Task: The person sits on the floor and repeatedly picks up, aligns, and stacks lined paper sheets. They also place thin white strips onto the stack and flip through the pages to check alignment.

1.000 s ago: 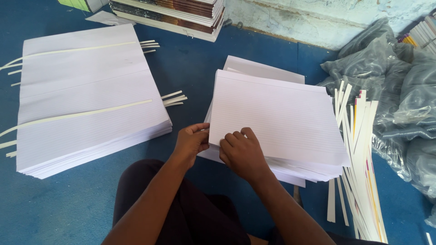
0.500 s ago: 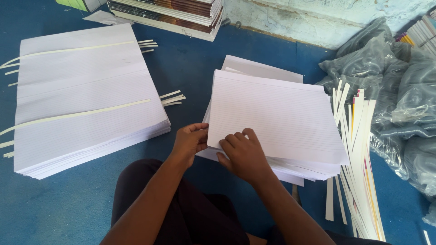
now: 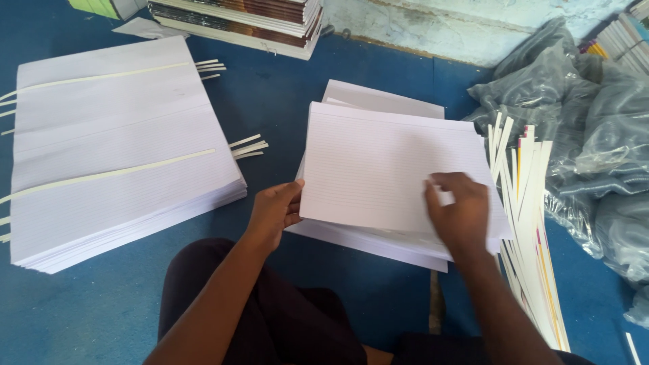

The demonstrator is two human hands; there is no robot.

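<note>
— Blue floor (image 3: pixel 284 115) everywhere. What's at the far left?

— A big paper stack (image 3: pixel 122 155), squared up, with cream strips (image 3: pixel 108 172) laid across it and poking out past its right edge. Its near corner overhangs nothing — it sits flat on the floor.

— Any open room beside it?

— A bare blue lane between that stack and the ruled sheets (image 3: pixel 392 172) in the middle.

— And the hands?

— Left hand (image 3: pixel 276 213) grasps the left edge of the top bundle of ruled sheets, thumb on top, fingers under. Right hand (image 3: pixel 458 209) lies on the bundle near its right edge, fingers curled and pressing down; the bundle sits askew on the pile under it.

— Further right?

— Long card strips (image 3: pixel 524 223) fanned out, touching the pile's right edge, then grey plastic bags (image 3: pixel 595 135) — what's inside them I can't tell. Books (image 3: pixel 250 17) are stacked along the top.
</note>
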